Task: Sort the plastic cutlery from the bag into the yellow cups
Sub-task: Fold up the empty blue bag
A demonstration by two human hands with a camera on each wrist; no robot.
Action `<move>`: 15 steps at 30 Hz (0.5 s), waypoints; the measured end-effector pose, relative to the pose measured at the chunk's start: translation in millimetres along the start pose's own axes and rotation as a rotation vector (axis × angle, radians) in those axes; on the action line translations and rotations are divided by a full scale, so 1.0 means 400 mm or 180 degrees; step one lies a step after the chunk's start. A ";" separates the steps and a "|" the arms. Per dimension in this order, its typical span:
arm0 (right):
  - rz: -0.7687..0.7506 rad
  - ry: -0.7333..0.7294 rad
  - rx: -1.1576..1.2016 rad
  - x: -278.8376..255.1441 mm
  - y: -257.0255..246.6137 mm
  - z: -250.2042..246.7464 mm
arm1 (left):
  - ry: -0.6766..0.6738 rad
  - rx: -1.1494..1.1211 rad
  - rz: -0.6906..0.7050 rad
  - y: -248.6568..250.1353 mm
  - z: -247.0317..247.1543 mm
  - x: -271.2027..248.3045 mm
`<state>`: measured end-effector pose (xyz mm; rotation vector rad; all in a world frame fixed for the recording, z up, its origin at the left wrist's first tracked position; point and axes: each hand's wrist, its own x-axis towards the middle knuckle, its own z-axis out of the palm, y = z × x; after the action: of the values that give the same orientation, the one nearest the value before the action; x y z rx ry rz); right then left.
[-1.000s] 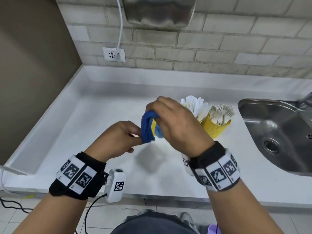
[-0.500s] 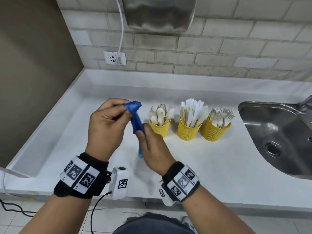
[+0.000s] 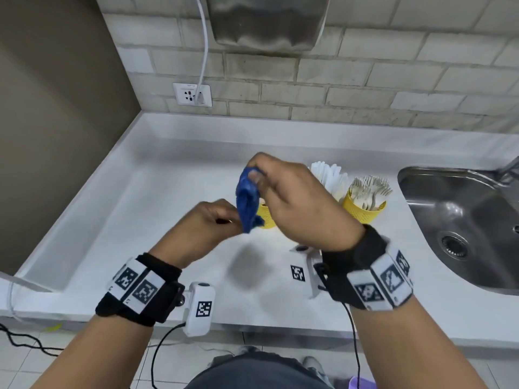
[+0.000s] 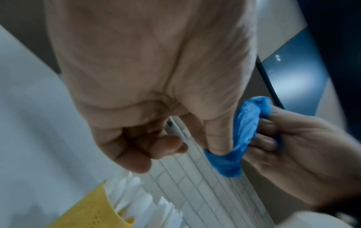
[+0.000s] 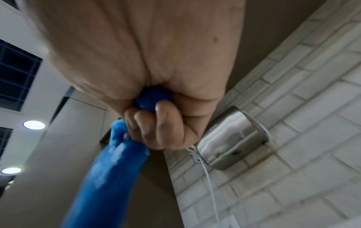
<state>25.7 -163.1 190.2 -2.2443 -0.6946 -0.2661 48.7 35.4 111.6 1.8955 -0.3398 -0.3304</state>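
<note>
An empty blue plastic bag (image 3: pixel 247 200), twisted into a rope, hangs between both hands above the white counter (image 3: pixel 134 226). My right hand (image 3: pixel 257 175) grips its upper end, fingers curled round the bag (image 5: pixel 154 97). My left hand (image 3: pixel 233 220) pinches the lower end between thumb and fingers, as the blue bag (image 4: pixel 244 131) shows in the left wrist view. Behind the hands stand three yellow cups: the left cup (image 3: pixel 265 217) is mostly hidden, the middle one shows only white knives (image 3: pixel 328 175), and the right cup (image 3: pixel 365 210) holds forks.
A steel sink (image 3: pixel 463 220) lies at the right. On the brick wall are a socket (image 3: pixel 192 94) with a white cable and a steel hand dryer (image 3: pixel 266 21). A brown side wall (image 3: pixel 56 108) closes the left.
The hands have swapped heights while winding the bag: half a second ago the left held its top and the right its lower part; now the right is on top and covers the cups.
</note>
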 end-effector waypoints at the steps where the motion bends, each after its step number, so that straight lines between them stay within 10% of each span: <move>1: 0.0069 0.0094 0.0121 0.017 0.019 0.004 | -0.0218 -0.0109 0.0094 0.010 0.015 -0.008; 9: 0.0629 -0.0246 0.0568 0.009 0.169 0.156 | 0.0603 0.0014 0.1197 0.023 0.022 -0.012; 15: 0.0948 -0.0462 0.0645 -0.067 0.125 0.235 | 0.1291 -0.0446 0.0939 -0.016 0.007 0.002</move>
<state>29.1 -134.0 84.2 -2.1490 -0.4303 0.1101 49.0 34.8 104.6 1.6959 -0.3063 0.2215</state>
